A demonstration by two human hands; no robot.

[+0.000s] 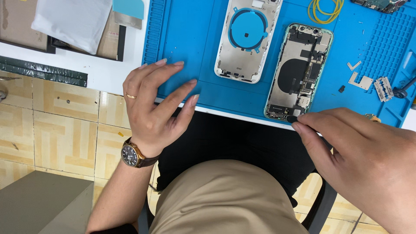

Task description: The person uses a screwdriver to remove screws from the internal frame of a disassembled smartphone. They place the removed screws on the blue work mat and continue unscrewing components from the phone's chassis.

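At the left of the frame a white cloth (73, 21) lies on the bench (104, 73), upper left, beside the blue work mat (195, 39). The left hand (154, 104), with a ring and a wristwatch (131, 155), rests at the mat's near left edge, fingers spread and loosely curved, fingertips touching the mat and holding nothing. Right of it, at upper centre, a white phone back cover (247, 41) lies face down and well clear of both hands.

Next to that lies the opened phone (299, 71), its insides showing. Its long axis runs nearly top to bottom in the frame, tilted slightly so the top end leans right; its bottom end points toward the person, close to the bench edge. It sits between the hands, nearer the right one. The right hand (359, 151), lower right, has its fingers pressed together, pinching a small dark tool (291, 118) whose tip touches the phone's bottom end. A coil of yellow wire (325, 11) lies at the upper right.
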